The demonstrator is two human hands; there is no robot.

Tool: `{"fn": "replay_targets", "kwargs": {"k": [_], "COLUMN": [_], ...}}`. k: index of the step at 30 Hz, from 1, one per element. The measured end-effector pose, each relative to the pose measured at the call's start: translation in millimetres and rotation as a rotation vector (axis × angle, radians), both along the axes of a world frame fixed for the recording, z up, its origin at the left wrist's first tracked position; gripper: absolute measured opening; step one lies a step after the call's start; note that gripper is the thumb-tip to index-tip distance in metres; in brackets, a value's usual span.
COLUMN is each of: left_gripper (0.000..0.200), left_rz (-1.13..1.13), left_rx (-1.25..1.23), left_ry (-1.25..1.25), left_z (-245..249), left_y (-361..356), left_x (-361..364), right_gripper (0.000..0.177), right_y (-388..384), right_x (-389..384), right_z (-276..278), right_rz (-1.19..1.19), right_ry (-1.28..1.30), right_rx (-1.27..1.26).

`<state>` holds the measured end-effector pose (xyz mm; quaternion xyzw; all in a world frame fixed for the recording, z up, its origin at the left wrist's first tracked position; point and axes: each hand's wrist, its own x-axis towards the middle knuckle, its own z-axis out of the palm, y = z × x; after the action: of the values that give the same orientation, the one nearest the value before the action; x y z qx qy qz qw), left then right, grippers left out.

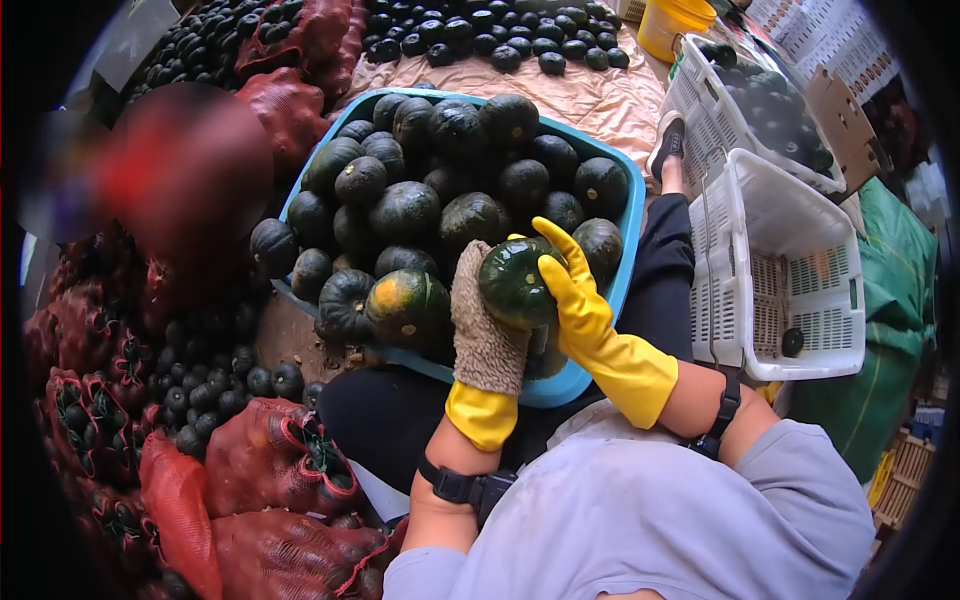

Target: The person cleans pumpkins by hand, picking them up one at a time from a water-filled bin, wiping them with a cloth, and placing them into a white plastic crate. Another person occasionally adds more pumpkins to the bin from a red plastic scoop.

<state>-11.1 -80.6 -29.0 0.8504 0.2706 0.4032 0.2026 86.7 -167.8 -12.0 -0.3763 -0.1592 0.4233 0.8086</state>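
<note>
A shiny dark green squash (516,284) is held between my two hands over the near right part of a blue tub (632,235). My left hand (487,325), in a brown fuzzy mitt over a yellow glove, presses against the squash's left side. On its right side, my right hand (590,310) in a yellow rubber glove curves its fingers round it. Many dark green squashes (405,212) fill the tub, and one with an orange patch (408,303) lies just left of my left hand.
A white crate (858,318) with one small squash (792,343) stands at the right, below a fuller crate (836,180). Red net sacks (265,465) and loose squashes lie at the left. More squashes rest on a pinkish sheet (630,90) behind the tub, near a yellow bucket (665,28).
</note>
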Motion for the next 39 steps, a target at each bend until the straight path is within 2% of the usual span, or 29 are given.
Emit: {"fn": "replay_targets", "kwargs": {"k": [1, 2, 3, 4, 5, 6, 8, 11, 12, 15, 16, 17, 18, 20, 21, 22, 23, 24, 25, 26, 27, 28, 29, 31, 32, 33, 35, 37, 39], "left_gripper": [0.051, 0.051, 0.052, 0.054, 0.067, 0.08, 0.086, 0.071, 0.071, 0.071, 0.071, 0.072, 0.074, 0.079, 0.078, 0.076, 0.073, 0.064, 0.057, 0.05, 0.046, 0.05, 0.057, 0.059, 0.059, 0.053, 0.047, 0.043, 0.043], "left_rz": [-0.056, -0.112, -0.117, -0.102, -0.166, -0.231, -0.291, -0.26, -0.308, -0.258, -0.207, -0.156, -0.143, -0.114, -0.161, -0.207, -0.316, -0.349, -0.327, -0.304, -0.161, -0.122, -0.156, -0.131, -0.135, -0.226, -0.226, -0.189, -0.083], "left_rx": [-0.38, -0.765, -0.549, -0.321, -0.249, -0.178, -0.274, -0.496, -0.516, -0.393, -0.38, -0.368, -0.373, -0.383, -0.313, -0.243, -0.377, -0.665, -0.722, -0.777, -0.724, -0.809, -0.726, -0.486, -0.173, -0.206, -0.521, -0.564, -0.574], "left_ry": [-0.156, -0.303, -0.147, -0.018, 0.001, 0.015, -0.041, -0.062, -0.117, 0.006, 0.031, 0.056, 0.068, 0.091, 0.075, 0.058, 0.011, -0.114, -0.17, -0.228, -0.174, -0.303, -0.314, -0.061, -0.03, -0.048, -0.141, -0.133, -0.24], "left_z": [9, 26, 37, 47, 43, 39, 27, 22, 6, -6, -2, 4, 13, 24, 16, 8, 29, 20, 20, 20, 10, 19, 17, 32, 27, 24, 42, 35, 30], "left_y": [-5, -10, -9, -8, 0, 8, 17, 11, 12, 3, -4, -10, -12, -12, -5, 2, 11, 14, 11, 8, 6, -5, -5, -5, -1, 5, 7, 8, -4], "left_x": [9, 16, 7, -2, -10, -18, -21, -18, -14, -2, -1, -1, -2, -4, -9, -15, -16, -13, -9, -4, 3, 7, 11, 0, -8, -15, -23, -15, 2], "right_gripper": [0.061, 0.066, 0.071, 0.079, 0.078, 0.078, 0.076, 0.075, 0.07, 0.068, 0.067, 0.072, 0.076, 0.091, 0.091, 0.089, 0.087, 0.082, 0.078, 0.077, 0.077, 0.079, 0.08, 0.082, 0.084, 0.083, 0.081, 0.074, 0.065], "right_y": [-1, -7, -11, -14, -14, -15, -12, -13, -18, -22, -19, -10, -17, -24, -26, -30, -32, -29, -26, -20, -13, -6, -8, -15, -17, -19, -19, -12, -3], "right_x": [3, 20, 39, 45, 50, 49, 45, 43, 45, 35, 27, 26, 33, 43, 36, 34, 35, 34, 32, 24, 14, 1, 8, 31, 31, 31, 32, 26, 11], "right_z": [0, 11, 29, 41, 54, 51, 47, 16, 15, 13, 10, -9, -19, -3, 12, 21, 26, 8, 18, 5, -9, -8, -4, 11, 30, 33, 38, 36, -8], "right_rz": [-0.055, -0.001, 0.058, 0.219, 0.414, 0.426, 0.418, 0.324, 0.401, 0.375, 0.248, 0.1, 0.1, 0.017, 0.235, 0.239, 0.243, 0.299, 0.379, 0.268, 0.154, 0.013, 0.019, 0.025, 0.235, 0.271, 0.338, 0.362, 0.096], "right_ry": [-0.358, -0.866, -1.37, -1.272, -1.385, -1.312, -1.223, -1.081, -0.952, 0.151, 0.143, -0.169, -0.533, -1.352, -1.297, -1.329, -1.369, -0.886, -0.481, -0.339, -0.197, -0.122, -0.523, -1.324, -1.427, -1.315, -1.101, -0.398, 0.001], "right_rx": [-0.118, -0.234, -0.351, -0.375, -0.493, -0.447, -0.437, -0.322, -0.346, -0.284, -0.269, -0.246, -0.295, -0.373, -0.4, -0.4, -0.398, -0.264, -0.352, -0.318, -0.28, -0.28, -0.303, -0.336, -0.489, -0.461, -0.399, -0.29, -0.226]}}
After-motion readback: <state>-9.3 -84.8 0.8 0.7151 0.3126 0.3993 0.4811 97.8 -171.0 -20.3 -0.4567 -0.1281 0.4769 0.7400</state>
